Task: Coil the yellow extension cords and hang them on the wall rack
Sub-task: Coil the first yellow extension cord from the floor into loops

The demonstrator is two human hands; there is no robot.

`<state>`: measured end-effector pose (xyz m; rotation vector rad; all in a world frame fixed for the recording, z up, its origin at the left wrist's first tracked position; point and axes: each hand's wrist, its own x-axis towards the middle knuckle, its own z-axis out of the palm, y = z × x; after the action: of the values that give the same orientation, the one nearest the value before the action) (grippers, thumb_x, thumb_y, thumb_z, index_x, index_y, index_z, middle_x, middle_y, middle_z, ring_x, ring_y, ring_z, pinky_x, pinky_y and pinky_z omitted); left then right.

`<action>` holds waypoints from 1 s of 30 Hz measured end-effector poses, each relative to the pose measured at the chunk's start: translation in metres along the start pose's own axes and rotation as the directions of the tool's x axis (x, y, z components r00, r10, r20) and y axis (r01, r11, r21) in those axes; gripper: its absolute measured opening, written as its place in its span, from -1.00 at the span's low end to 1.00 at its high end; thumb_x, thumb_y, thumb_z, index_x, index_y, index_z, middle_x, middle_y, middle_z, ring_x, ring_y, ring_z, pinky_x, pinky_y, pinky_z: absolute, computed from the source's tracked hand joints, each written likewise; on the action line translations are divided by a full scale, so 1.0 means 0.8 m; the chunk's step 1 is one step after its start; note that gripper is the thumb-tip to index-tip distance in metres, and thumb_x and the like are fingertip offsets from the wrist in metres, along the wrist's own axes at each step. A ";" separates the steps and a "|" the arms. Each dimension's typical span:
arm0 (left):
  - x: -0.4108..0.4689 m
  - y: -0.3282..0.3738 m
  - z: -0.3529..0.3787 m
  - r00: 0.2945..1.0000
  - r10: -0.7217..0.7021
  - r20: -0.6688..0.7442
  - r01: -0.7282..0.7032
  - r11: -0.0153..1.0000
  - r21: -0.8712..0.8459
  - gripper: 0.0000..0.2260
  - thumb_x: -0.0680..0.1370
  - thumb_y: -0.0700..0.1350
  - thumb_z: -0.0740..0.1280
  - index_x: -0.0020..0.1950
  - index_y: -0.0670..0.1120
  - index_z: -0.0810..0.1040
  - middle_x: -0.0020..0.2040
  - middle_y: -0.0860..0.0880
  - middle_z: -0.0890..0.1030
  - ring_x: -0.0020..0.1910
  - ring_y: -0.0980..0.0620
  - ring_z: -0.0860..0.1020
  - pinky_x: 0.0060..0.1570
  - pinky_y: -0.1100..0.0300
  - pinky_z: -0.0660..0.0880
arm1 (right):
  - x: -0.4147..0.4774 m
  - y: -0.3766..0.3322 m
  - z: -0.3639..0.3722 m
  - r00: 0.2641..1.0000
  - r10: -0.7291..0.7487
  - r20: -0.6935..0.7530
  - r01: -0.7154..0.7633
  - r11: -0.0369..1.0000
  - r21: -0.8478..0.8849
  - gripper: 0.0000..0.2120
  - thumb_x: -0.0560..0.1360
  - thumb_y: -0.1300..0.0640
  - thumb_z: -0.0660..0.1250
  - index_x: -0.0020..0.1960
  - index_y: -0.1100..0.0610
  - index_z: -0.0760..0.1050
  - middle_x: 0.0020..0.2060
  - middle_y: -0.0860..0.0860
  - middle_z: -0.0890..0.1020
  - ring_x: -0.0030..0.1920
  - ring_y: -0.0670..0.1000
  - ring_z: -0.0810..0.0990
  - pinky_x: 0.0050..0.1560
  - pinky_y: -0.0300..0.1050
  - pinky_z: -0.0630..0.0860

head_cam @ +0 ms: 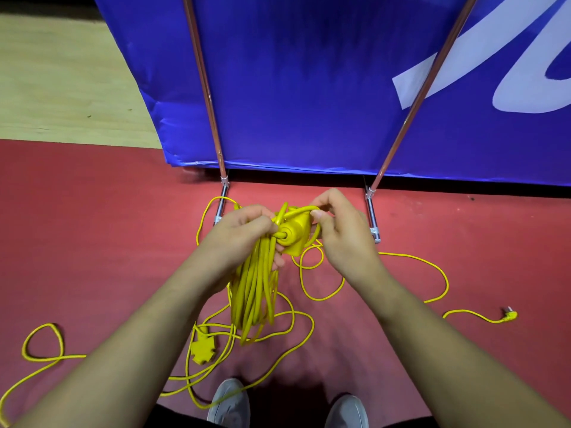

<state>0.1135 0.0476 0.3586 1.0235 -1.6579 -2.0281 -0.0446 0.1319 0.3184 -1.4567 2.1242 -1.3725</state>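
Note:
A coiled bundle of yellow extension cord (253,291) hangs from my left hand (244,233), which grips its top. The cord's yellow socket block (296,236) sits at the top of the bundle between both hands. My right hand (336,233) pinches a loop of the same cord (301,210) over the block. Loose yellow cord (321,279) trails on the red floor, ending in a plug (509,315) at the right. A second yellow socket block (202,347) lies on the floor below the bundle with more loose cord (43,344) at the left. No wall rack is in view.
A blue banner (309,88) on a metal frame stands straight ahead, its two poles (213,118) (411,118) ending in feet on the red floor (92,242). Wooden flooring (61,81) shows at the upper left. My grey shoes (230,403) stand among the cord.

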 end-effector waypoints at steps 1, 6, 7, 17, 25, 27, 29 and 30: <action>-0.001 0.002 0.000 1.000 0.002 0.020 -0.002 1.000 0.014 -0.89 0.54 -0.33 0.17 -0.15 -0.22 0.45 -0.44 -0.18 0.53 -0.56 -0.05 0.53 -0.56 0.23 0.46 | -0.002 -0.002 0.000 0.999 -0.027 -0.035 0.026 0.999 -0.030 -0.90 0.55 0.28 0.23 -0.06 0.10 0.44 -0.33 -0.03 0.54 -0.33 -0.04 0.48 -0.28 -0.07 0.43; 0.000 0.003 -0.004 0.998 0.059 0.006 -0.059 0.998 -0.025 -0.95 0.41 -0.24 0.25 -0.16 -0.22 0.45 -0.46 -0.22 0.51 -0.56 -0.08 0.50 -0.52 0.24 0.45 | -0.008 -0.007 0.011 0.988 -0.122 -0.095 0.109 0.985 -0.131 -0.90 0.59 0.28 0.16 0.04 0.18 0.43 -0.20 0.00 0.50 -0.19 0.01 0.46 -0.18 -0.12 0.36; 0.000 0.001 -0.005 0.998 0.068 0.004 -0.067 0.996 -0.051 -0.90 0.37 -0.22 0.25 -0.15 -0.22 0.45 -0.44 -0.27 0.51 -0.54 -0.11 0.50 -0.49 0.21 0.47 | -0.010 -0.005 0.013 0.988 -0.126 -0.087 0.115 0.986 -0.119 -0.88 0.60 0.28 0.15 0.09 0.20 0.44 -0.14 0.02 0.52 -0.13 0.02 0.48 -0.11 -0.16 0.36; 0.009 -0.008 -0.013 0.987 -0.022 -0.162 0.018 0.999 -0.029 -0.83 0.51 -0.27 0.13 -0.16 -0.15 0.50 -0.47 -0.24 0.55 -0.49 -0.13 0.50 -0.40 0.14 0.47 | 0.001 0.004 -0.014 0.984 0.005 0.176 -0.009 1.000 0.023 -0.73 0.48 0.20 0.18 0.11 0.13 0.57 -0.06 0.04 0.67 -0.06 0.00 0.62 -0.01 -0.02 0.56; 0.008 -0.005 -0.015 0.989 0.027 -0.142 -0.025 1.000 0.015 -0.81 0.56 -0.31 0.10 -0.15 -0.15 0.47 -0.49 -0.20 0.54 -0.54 -0.08 0.53 -0.50 0.20 0.50 | -0.005 -0.007 0.004 0.995 -0.040 0.089 0.040 0.999 0.010 -0.76 0.63 0.05 0.17 0.24 0.11 0.46 -0.14 -0.16 0.55 -0.14 -0.12 0.51 -0.06 -0.19 0.43; 0.009 -0.005 -0.013 0.992 0.031 -0.126 -0.029 0.999 0.015 -0.80 0.56 -0.32 0.11 -0.17 -0.13 0.44 -0.50 -0.19 0.54 -0.54 -0.07 0.53 -0.48 0.18 0.51 | -0.003 -0.010 0.003 0.996 -0.052 0.074 0.051 0.999 0.007 -0.76 0.62 0.03 0.18 0.14 0.11 0.55 -0.11 -0.04 0.64 -0.09 0.00 0.58 -0.03 -0.04 0.50; 0.010 -0.004 -0.012 0.995 0.029 -0.096 -0.028 0.999 0.016 -0.80 0.56 -0.33 0.11 -0.17 -0.13 0.44 -0.48 -0.20 0.54 -0.52 -0.07 0.54 -0.47 0.17 0.52 | 0.000 -0.009 0.000 0.999 0.009 0.049 -0.014 0.994 0.113 -0.79 0.60 0.03 0.22 0.06 0.08 0.59 -0.14 -0.06 0.66 -0.10 -0.04 0.60 -0.06 -0.05 0.53; 0.010 -0.005 -0.011 0.997 0.031 -0.076 -0.029 0.999 0.026 -0.81 0.56 -0.33 0.11 -0.17 -0.13 0.44 -0.46 -0.21 0.55 -0.52 -0.08 0.54 -0.46 0.17 0.51 | -0.001 -0.010 0.000 0.998 0.048 0.042 -0.055 0.981 0.188 -0.80 0.59 0.03 0.24 0.04 0.08 0.60 -0.16 -0.07 0.66 -0.12 -0.07 0.60 -0.08 -0.08 0.54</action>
<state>0.1147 0.0372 0.3517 1.0647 -1.6528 -1.9299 -0.0395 0.1320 0.3246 -1.3343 1.9344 -1.4713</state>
